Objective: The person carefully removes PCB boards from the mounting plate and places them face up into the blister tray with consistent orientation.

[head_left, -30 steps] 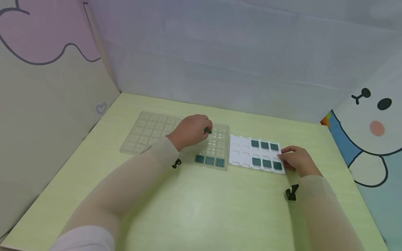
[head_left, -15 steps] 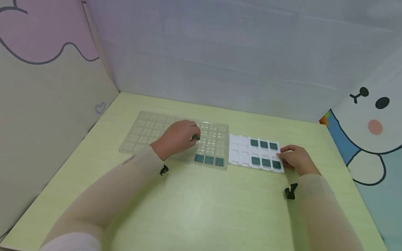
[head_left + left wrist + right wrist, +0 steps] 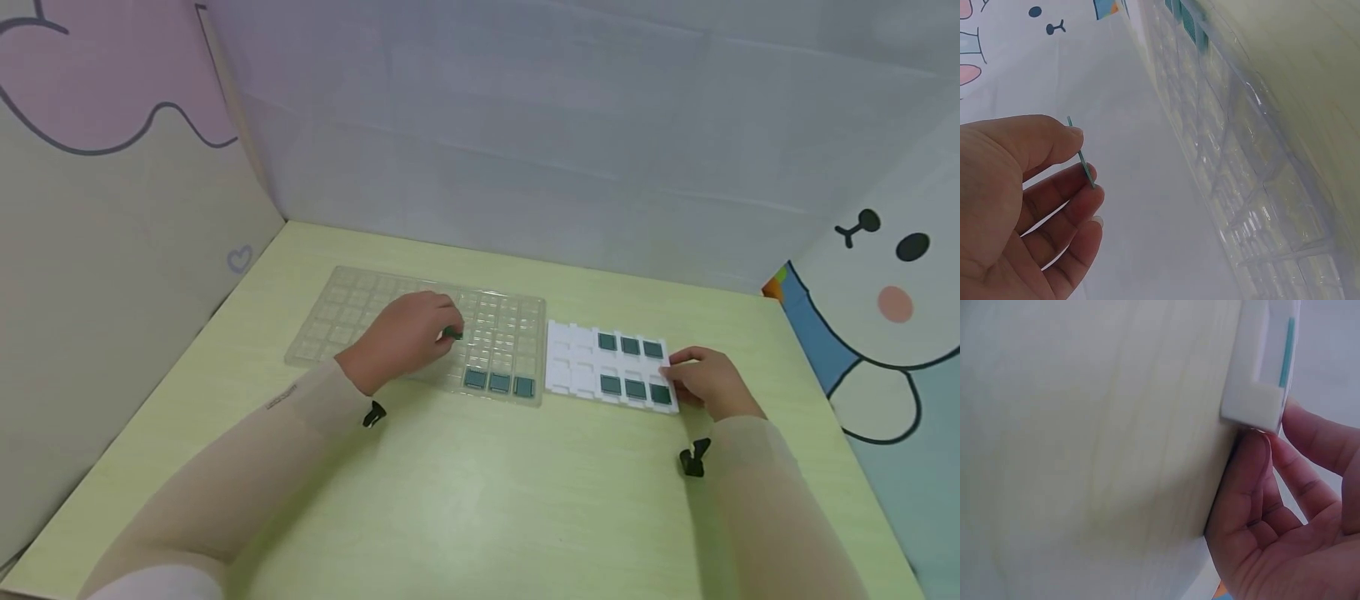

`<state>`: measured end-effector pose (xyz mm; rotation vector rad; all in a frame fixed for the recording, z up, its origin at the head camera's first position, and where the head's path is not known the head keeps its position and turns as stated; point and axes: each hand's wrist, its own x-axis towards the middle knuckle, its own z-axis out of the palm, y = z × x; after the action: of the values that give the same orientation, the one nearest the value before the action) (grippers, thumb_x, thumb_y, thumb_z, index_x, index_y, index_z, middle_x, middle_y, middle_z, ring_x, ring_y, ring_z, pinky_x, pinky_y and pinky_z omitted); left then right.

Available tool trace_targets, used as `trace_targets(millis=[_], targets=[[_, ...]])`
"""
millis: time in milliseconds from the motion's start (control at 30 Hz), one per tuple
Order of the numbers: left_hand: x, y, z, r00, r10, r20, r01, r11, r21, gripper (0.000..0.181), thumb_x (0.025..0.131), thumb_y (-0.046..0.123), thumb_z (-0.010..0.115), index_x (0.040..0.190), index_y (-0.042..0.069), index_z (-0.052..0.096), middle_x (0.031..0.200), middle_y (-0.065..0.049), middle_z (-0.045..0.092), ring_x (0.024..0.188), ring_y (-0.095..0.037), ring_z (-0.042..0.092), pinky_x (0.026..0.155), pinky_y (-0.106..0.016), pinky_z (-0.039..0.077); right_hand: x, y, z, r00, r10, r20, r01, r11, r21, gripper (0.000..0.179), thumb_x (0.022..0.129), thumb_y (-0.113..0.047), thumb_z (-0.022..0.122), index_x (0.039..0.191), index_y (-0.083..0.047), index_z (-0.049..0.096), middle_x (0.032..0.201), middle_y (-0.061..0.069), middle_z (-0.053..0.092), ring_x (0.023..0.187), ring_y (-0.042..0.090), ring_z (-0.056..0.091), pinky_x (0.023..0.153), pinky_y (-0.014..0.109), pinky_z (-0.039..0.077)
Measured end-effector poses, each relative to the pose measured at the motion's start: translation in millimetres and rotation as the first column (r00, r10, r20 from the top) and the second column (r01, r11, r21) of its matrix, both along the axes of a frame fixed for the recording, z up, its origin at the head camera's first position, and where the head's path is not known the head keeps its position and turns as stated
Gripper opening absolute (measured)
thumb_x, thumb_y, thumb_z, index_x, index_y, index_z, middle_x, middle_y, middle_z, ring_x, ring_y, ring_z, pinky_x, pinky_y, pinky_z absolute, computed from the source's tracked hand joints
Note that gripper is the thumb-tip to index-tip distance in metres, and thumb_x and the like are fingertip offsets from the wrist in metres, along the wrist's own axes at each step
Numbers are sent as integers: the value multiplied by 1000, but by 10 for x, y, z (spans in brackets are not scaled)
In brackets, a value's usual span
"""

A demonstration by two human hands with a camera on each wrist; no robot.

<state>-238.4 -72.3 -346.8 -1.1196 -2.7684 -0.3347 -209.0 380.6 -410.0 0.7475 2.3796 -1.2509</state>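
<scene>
My left hand (image 3: 405,335) is over the middle of a clear plastic tray (image 3: 324,340) with many square pockets. Between thumb and fingertips it pinches a thin green chip (image 3: 1087,167), seen edge-on in the left wrist view. Three green chips (image 3: 499,382) sit in the clear tray's near row, at its right end. To the right, a white tray (image 3: 573,357) bears several green chips in two rows, its left pockets bare. My right hand (image 3: 708,385) holds the right end of that tray, thumb and fingers at its edge in the right wrist view.
Both trays lie almost side by side on a pale yellow-green table (image 3: 480,500). A white cloth wall (image 3: 525,167) rises behind the table, and printed panels (image 3: 892,333) stand at the sides.
My left hand has moved left and slightly nearer over the clear tray, with the chip still pinched. The right hand stays at the white tray's end.
</scene>
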Motion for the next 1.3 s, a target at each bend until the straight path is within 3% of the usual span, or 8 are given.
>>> trace_targets(millis=[333,767,1067,1300], targets=[[95,-97,-58,1000,4,10,-4,1000,-16,9,90,8,79,98,13,79,99,4,71,94,-17,66,86,-34,54,4,-7,5,1000,5,-2,-5,1000,0,49,101,-24,66,144,-3,51,134,21,51,96,29,58,77,33,48],[184,-137,-187,999,-52,-1,52,996,-75,12,87,7,81,95,14,77,97,3,71,90,-18,65,82,-34,54,3,-11,-10,999,31,-14,-30,999,24,52,101,-28,66,144,-3,51,134,22,51,95,28,59,78,34,47],[169,-120,-308,998,-54,29,56,995,-80,12,87,6,80,96,14,77,99,2,72,91,-19,65,83,-35,54,23,0,9,1000,13,-14,-13,1000,3,50,101,-25,66,144,-2,51,136,22,51,92,26,60,75,31,50],[121,-92,-424,996,-92,3,92,989,-117,12,89,6,77,96,16,75,97,5,69,88,-17,64,81,-32,53,21,-16,18,1000,2,-5,-2,1000,5,51,102,-26,66,145,-4,50,137,22,50,96,29,58,78,33,48]])
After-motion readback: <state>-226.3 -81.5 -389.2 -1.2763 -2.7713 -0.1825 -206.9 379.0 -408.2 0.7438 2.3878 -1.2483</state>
